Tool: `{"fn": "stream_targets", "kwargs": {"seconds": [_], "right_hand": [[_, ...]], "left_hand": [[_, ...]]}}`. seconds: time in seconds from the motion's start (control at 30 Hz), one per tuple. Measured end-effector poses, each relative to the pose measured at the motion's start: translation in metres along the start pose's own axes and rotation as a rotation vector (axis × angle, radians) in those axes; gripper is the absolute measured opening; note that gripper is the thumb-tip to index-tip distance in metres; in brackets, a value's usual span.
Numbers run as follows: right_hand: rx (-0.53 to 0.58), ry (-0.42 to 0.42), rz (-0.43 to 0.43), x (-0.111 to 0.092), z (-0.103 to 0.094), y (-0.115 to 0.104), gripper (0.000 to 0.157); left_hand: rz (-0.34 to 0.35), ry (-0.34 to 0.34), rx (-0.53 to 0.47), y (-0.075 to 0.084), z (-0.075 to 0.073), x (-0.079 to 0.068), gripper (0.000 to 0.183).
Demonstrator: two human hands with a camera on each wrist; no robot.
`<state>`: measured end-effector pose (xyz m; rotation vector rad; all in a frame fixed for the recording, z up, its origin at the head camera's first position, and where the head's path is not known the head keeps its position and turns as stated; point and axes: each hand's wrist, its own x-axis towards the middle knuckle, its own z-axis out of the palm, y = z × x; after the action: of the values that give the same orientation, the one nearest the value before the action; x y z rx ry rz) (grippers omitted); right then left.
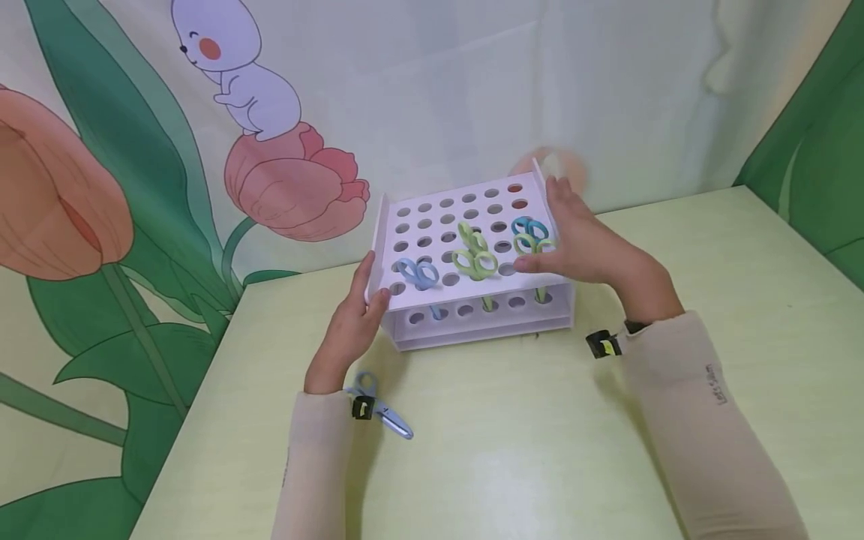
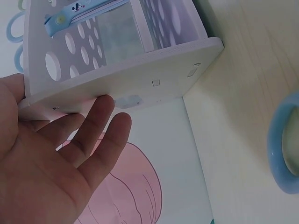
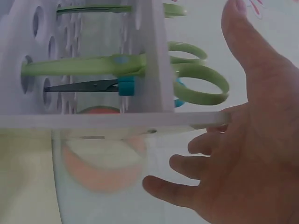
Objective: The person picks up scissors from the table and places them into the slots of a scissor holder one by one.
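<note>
A white scissors rack [image 1: 432, 298] with rows of round holes stands on the table. My left hand [image 1: 351, 322] grips its left side panel, thumb at the front edge and fingers along the outside. At the right side panel, my right hand [image 1: 587, 236] is spread; its thumb reaches over the top while the fingers lie outside the panel. Light blue scissors [image 1: 420, 273] stand in the front left holes. Green-handled scissors [image 1: 475, 264] are near the middle. At the right are green scissors [image 3: 93, 66] and teal-handled scissors [image 3: 126, 86], blades down through the lower tier.
Loose light blue scissors [image 1: 391, 420] lie on the pale green table [image 1: 499, 442], beside my left wrist and partly hidden by it. A curtain [image 1: 459, 90] printed with tulips and a white animal hangs close behind the rack.
</note>
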<state>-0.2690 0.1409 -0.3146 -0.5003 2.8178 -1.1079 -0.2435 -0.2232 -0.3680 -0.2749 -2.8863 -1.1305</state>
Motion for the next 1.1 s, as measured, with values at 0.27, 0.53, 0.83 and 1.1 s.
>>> {"fn": "stream_targets", "kwargs": {"seconds": [0.27,0.53,0.83,1.1], "right_hand": [[0.004,-0.095,0.019,-0.001,0.008,0.011,0.136],[-0.134,-0.121,0.051,-0.004,0.008,0.010,0.135],[-0.211,-0.092,0.025,-0.006,0.007,0.015,0.139],[-0.218,-0.098,0.034,-0.006,0.010,0.009,0.136]], "left_hand": [[0.016,0.002,0.006,0.000,-0.002,0.000,0.066],[0.021,0.004,0.003,-0.002,0.000,0.000,0.067],[0.038,0.004,0.008,-0.001,0.000,0.002,0.069],[0.011,-0.010,-0.015,-0.002,-0.007,-0.003,0.073]]}}
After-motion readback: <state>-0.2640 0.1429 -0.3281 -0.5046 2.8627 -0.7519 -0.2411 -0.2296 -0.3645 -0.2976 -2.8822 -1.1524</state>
